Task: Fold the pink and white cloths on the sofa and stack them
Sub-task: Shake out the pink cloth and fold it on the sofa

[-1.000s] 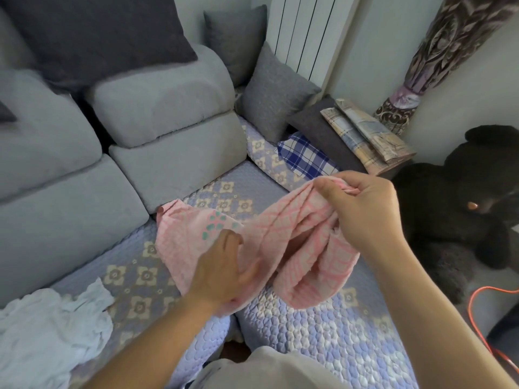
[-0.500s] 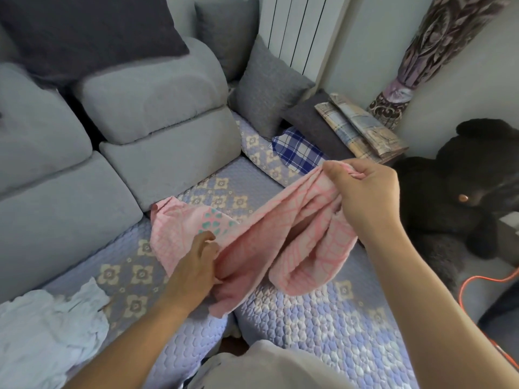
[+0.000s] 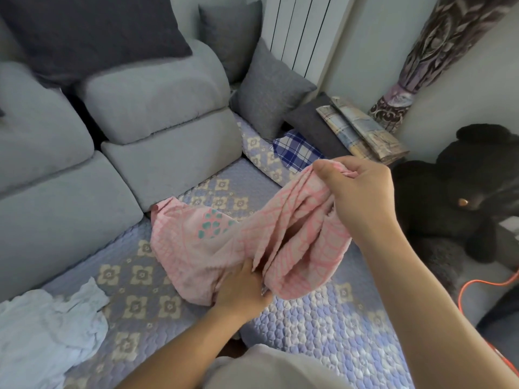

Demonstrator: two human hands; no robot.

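A pink cloth (image 3: 196, 248) with a lattice weave and a patch of teal dots hangs bunched over the quilted sofa seat (image 3: 134, 279). My right hand (image 3: 362, 192) grips one end of it, raised at the right. My left hand (image 3: 244, 287) pinches its lower edge close to the seat. The cloth's far corner rests against the grey back cushion. A crumpled white cloth (image 3: 45, 329) lies on the seat at the lower left, apart from both hands.
Grey back cushions (image 3: 168, 130) line the sofa. A blue checked cloth (image 3: 297, 150), grey pillows (image 3: 266, 91) and folded plaid fabric (image 3: 362, 130) sit at the far end. A black plush bear (image 3: 463, 197) and an orange cable (image 3: 483, 284) are at the right.
My left hand has slid down and to the right along the pink cloth's lower edge. My right hand still holds the upper end raised.
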